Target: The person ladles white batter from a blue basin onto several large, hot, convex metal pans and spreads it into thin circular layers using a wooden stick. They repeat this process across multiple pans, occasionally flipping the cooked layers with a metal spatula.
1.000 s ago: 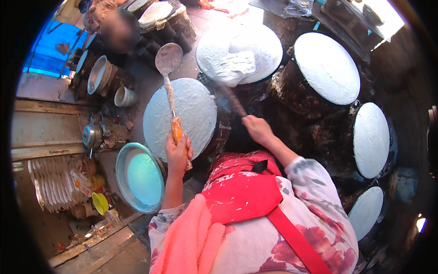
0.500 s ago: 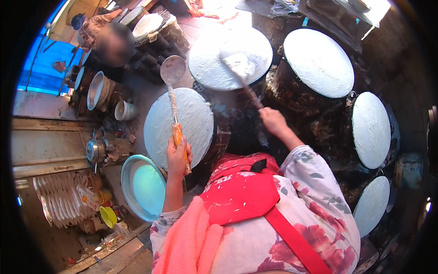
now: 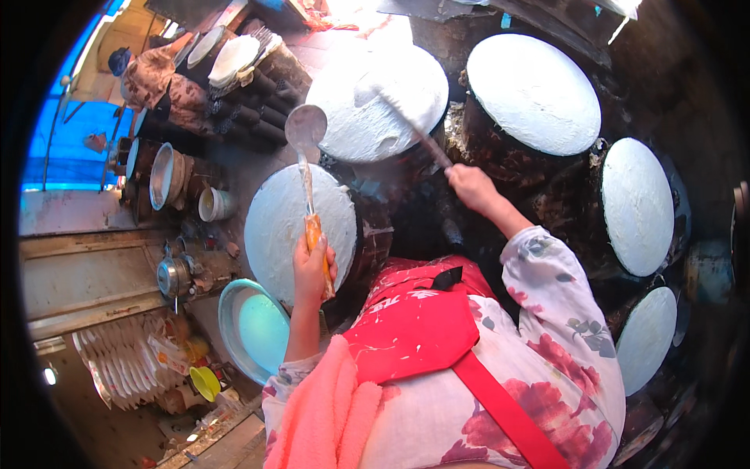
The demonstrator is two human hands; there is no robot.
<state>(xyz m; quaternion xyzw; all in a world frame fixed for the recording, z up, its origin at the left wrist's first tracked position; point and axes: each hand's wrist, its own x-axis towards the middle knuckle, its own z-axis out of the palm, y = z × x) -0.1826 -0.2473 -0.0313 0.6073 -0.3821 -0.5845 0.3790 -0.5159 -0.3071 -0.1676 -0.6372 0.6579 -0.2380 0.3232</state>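
Note:
My left hand is closed round the orange handle of a ladle, raised over the near-left round griddle, which is coated in white batter. The ladle's round bowl points away from me. My right hand grips the wooden handle of a long-handled spreader. Its far end rests on the white batter covering the far middle griddle. Glare and white smears blur the exact shape of that end. A ridge and shallow marks show in the batter beside it.
More white-coated griddles stand at far right, right and lower right. A turquoise basin with pale liquid sits by my left forearm. Beyond are a white bucket, a yellow bowl and another person at upper left.
The spreader has swept across the far middle griddle, and the thick white mound of batter there now lies flatter. My left hand still holds the ladle up. The whole view has shifted slightly.

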